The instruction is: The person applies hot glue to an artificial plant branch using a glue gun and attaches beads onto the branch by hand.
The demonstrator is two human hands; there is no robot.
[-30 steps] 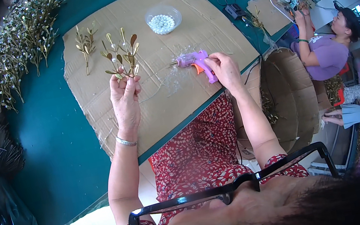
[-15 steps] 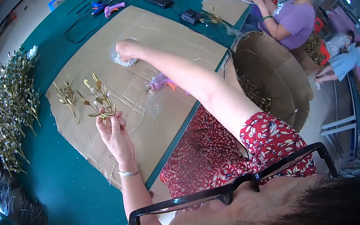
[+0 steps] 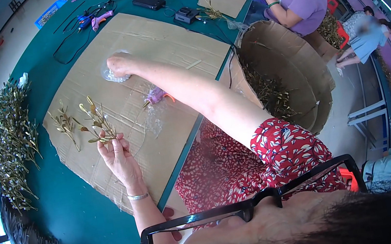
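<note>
Golden sprig, likely light and fragile: hold low, where the left hand's fingers pinch its stem. Right hand reaches into the bowl at one o'clock, fingers hidden, state unclear.

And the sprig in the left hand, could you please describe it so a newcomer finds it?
On the green table, find the large cardboard sheet. Near its left edge, the left hand grips a gold-leaved sprig by its lower end. Unlike the loose sprig just left of it, this one is held.
</note>
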